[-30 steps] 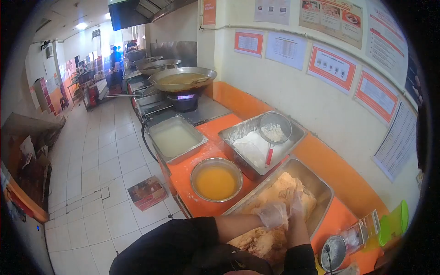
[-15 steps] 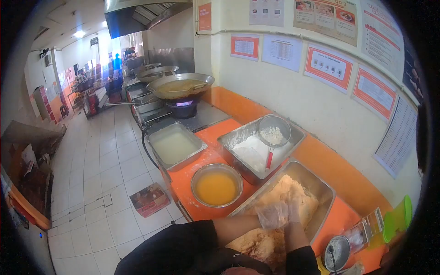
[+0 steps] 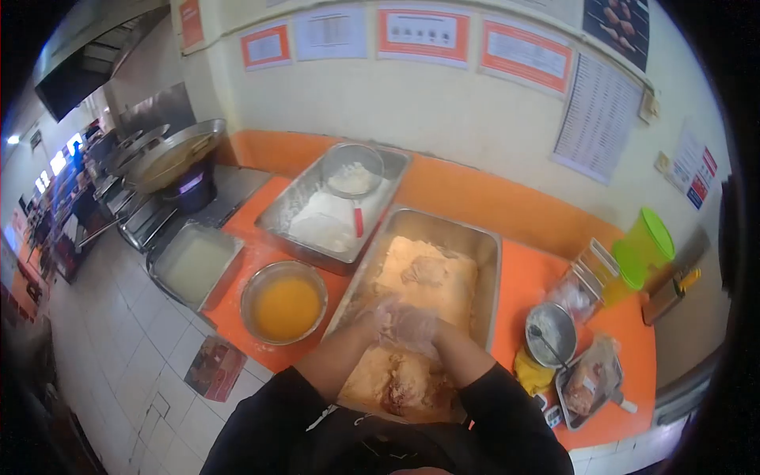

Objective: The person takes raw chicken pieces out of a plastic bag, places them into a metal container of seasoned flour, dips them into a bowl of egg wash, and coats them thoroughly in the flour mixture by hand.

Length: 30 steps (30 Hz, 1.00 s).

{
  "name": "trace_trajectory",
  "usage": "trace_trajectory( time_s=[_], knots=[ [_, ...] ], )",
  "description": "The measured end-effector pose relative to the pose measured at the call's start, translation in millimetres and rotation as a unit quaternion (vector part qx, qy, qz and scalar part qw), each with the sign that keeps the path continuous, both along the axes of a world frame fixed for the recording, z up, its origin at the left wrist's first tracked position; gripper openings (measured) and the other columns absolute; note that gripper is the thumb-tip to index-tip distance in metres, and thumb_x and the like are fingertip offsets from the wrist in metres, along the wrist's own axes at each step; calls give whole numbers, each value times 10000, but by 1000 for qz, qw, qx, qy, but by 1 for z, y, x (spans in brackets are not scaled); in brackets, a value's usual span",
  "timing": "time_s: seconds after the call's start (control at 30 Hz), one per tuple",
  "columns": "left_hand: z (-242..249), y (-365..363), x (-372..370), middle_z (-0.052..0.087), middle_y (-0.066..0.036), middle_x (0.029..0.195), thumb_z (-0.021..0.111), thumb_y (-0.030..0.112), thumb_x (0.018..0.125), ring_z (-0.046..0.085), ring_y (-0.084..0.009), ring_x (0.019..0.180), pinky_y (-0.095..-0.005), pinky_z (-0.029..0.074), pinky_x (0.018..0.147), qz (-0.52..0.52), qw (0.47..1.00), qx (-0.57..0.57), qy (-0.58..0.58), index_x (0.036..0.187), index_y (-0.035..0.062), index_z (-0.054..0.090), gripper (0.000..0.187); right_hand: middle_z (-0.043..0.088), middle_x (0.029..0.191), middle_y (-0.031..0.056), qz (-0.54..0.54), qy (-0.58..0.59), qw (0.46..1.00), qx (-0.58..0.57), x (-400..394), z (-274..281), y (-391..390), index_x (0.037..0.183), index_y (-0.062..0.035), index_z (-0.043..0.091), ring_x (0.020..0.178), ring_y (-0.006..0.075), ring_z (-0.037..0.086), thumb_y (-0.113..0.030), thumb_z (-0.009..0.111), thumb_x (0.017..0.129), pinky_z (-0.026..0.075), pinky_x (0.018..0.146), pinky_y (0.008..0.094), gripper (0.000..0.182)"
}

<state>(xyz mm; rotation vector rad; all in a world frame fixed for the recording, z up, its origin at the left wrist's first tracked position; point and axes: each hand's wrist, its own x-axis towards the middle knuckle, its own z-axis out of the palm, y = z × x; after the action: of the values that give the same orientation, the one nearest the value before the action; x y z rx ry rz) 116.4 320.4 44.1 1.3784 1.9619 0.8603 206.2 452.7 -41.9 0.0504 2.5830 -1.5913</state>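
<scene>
Both hands wear clear plastic gloves and are over a large metal tray of orange-tinted flour. My left hand and my right hand are close together near the tray's middle, their fingers blurred. Whether they hold anything is hidden. A coated piece lies on the flour just beyond them. Nearer my body, reddish pieces show in the flour. To the left is a metal bowl of yellow-orange liquid.
Behind stands a tray of white flour with a sieve. A tray of cloudy liquid and a wok over a burner are left. A small bowl and a tray with bagged meat are right.
The view has turned right, so the trays and wok appear further left. Both hands now appear nearer the front of the flour, and a coated piece shows beyond them.
</scene>
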Motion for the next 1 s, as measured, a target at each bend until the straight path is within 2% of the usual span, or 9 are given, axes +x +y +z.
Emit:
trace_trajectory(
  time_s=[0.1, 0.2, 0.33, 0.4, 0.5, 0.67, 0.73, 0.97, 1.0],
  knots=[
    [-14, -5, -14, 587, -124, 932, 519, 248, 752, 572, -248, 861, -365, 452, 725, -25, 998, -49, -20, 983, 74, 553, 292, 597, 896, 62, 18, -20, 993, 111, 9, 96, -49, 999, -31, 540, 795, 160, 545, -73, 558, 745, 444, 672, 276, 258],
    [-20, -4, -16, 599, -117, 952, 546, 261, 725, 583, -244, 866, -364, 458, 728, -81, 962, -118, 231, 999, 77, 565, 331, 602, 900, 77, 82, -101, 974, 186, 21, 135, -61, 1019, -47, 541, 816, 187, 550, -88, 571, 728, 452, 675, 312, 295],
    [-44, 6, -11, 595, -141, 985, 540, 310, 715, 577, -275, 907, -389, 441, 771, -51, 893, -194, 403, 1024, 63, 574, 398, 617, 845, 91, 132, -247, 933, 225, 16, 83, -33, 884, -50, 615, 784, 190, 567, -121, 600, 678, 455, 654, 311, 218],
    [-18, -4, -6, 575, -182, 1018, 517, 346, 736, 557, -307, 949, -407, 416, 819, -13, 878, -189, 439, 1043, 45, 564, 433, 622, 817, 96, 291, -336, 813, 376, 0, 22, 23, 803, -60, 645, 772, 205, 579, -152, 615, 664, 457, 652, 307, 169],
    [-84, 10, -11, 545, -215, 1064, 437, 395, 796, 520, -326, 1011, -417, 376, 872, 278, 945, -49, 165, 1087, 44, 541, 468, 623, 775, 99, 230, -217, 795, 517, 15, 111, 7, 716, -91, 655, 726, 230, 593, -181, 620, 659, 464, 605, 330, 112],
    [-92, 9, -17, 538, -195, 1086, 392, 407, 825, 520, -315, 1005, -404, 368, 877, 98, 961, -195, 168, 1093, 72, 542, 454, 618, 752, 96, 51, -31, 876, 478, -9, 19, 11, 729, -102, 645, 694, 236, 592, -154, 639, 622, 459, 587, 347, 119],
    [-69, 0, -15, 526, -182, 1109, 423, 355, 801, 512, -317, 1014, -401, 373, 876, -44, 948, -189, 252, 1097, 101, 546, 409, 614, 760, 106, 67, -183, 937, 291, -35, -55, 43, 738, -73, 629, 698, 247, 587, -129, 622, 625, 458, 598, 358, 126],
    [-102, 12, -26, 564, -182, 1029, 475, 222, 735, 548, -317, 952, -402, 410, 815, -91, 956, -225, 167, 961, 65, 610, 306, 612, 796, 135, 391, -111, 769, 494, -20, 53, 15, 801, -14, 608, 728, 277, 588, -92, 623, 652, 456, 606, 372, 169],
    [-103, 11, -24, 578, -184, 997, 474, 223, 733, 560, -317, 928, -399, 419, 797, -112, 947, -237, 185, 938, 54, 616, 301, 615, 799, 131, 306, -171, 850, 394, -22, 19, 25, 799, -18, 615, 742, 277, 591, -97, 644, 626, 457, 618, 369, 193]
  ],
)
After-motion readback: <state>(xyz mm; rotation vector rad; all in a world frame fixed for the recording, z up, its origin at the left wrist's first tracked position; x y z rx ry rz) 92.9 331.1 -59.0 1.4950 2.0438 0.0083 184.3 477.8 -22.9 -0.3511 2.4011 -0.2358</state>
